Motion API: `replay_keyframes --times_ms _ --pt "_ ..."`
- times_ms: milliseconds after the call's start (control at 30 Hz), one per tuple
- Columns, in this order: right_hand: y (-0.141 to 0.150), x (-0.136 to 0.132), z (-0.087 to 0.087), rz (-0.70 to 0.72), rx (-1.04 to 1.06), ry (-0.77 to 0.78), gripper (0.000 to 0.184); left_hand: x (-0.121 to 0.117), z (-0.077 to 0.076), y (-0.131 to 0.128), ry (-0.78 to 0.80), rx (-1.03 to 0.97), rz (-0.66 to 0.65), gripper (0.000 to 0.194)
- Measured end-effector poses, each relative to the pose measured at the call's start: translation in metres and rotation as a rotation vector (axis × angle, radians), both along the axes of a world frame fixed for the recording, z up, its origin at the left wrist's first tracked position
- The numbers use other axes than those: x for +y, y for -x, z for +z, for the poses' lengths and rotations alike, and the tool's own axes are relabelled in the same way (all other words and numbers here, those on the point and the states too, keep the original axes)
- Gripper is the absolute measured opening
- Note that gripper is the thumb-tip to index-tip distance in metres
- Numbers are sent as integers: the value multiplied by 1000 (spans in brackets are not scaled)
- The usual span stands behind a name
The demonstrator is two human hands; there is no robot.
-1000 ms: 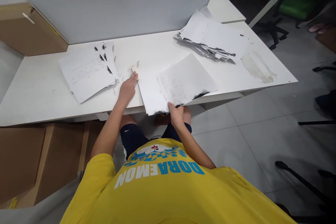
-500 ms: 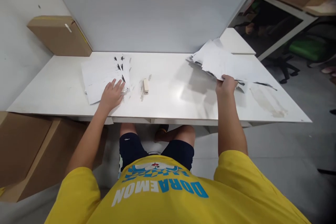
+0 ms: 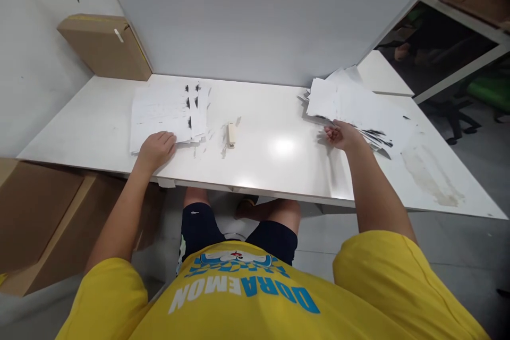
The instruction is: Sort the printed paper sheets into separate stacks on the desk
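My left hand [image 3: 156, 151] lies on the near edge of a loose pile of white papers [image 3: 159, 109], fingers stretched out and holding nothing. Dark smudges mark that pile's right side. My right hand [image 3: 343, 135] is at the near edge of a second, fanned stack of papers [image 3: 358, 101] on the right. Its fingers are loosely curled and somewhat apart, with no sheet visibly gripped between them; the thumb is close to the paper edge. Between the two piles stands a small cream stapler [image 3: 231, 135], apart from both hands.
The white table [image 3: 271, 170] meets a grey partition [image 3: 255, 21] at the back. A cardboard box [image 3: 105, 48] stands at the back left, and larger cardboard boxes [image 3: 40, 212] are below the left edge. A green chair [image 3: 490, 90] is beyond the right end.
The right stack has come down onto the table, and my right hand's grip has loosened at its near edge. My left hand has slid toward the pile's near edge. The view has shifted slightly.
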State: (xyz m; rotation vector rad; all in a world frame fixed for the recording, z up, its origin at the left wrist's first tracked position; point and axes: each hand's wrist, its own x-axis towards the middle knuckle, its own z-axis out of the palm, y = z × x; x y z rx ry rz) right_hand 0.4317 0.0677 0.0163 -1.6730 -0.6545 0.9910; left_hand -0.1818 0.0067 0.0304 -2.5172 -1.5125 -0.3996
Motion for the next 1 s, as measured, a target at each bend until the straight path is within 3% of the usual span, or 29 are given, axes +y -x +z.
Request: replay_keyframes --times_ms 100,233,367,500,633,767,867,967,1000 --pt "21 -20 3 67 116 106 25 -2 0 2 27 -67 7 35" --pt "66 -53 12 226 191 60 19 -6 0 11 55 -113 51 35" --pt "125 -86 25 434 164 -4 19 -20 4 10 -27 -157 145 40" --pt "198 -114 31 728 258 28 28 -52 0 -8 -148 -188 181 39" --pt "275 -123 28 921 467 69 35 -85 -13 -31 -251 -116 46 32" --pt "329 -111 20 928 614 88 32 -113 -21 -53 -264 -76 -111 28" --pt "344 -102 11 895 587 67 24 -135 -22 -65 -193 -76 -212 29" --pt "338 -107 2 860 413 27 25 -154 -25 -66 -99 -113 -363 33" --pt "332 -112 0 846 342 -11 27 -158 -28 -64 -97 -162 -355 37"
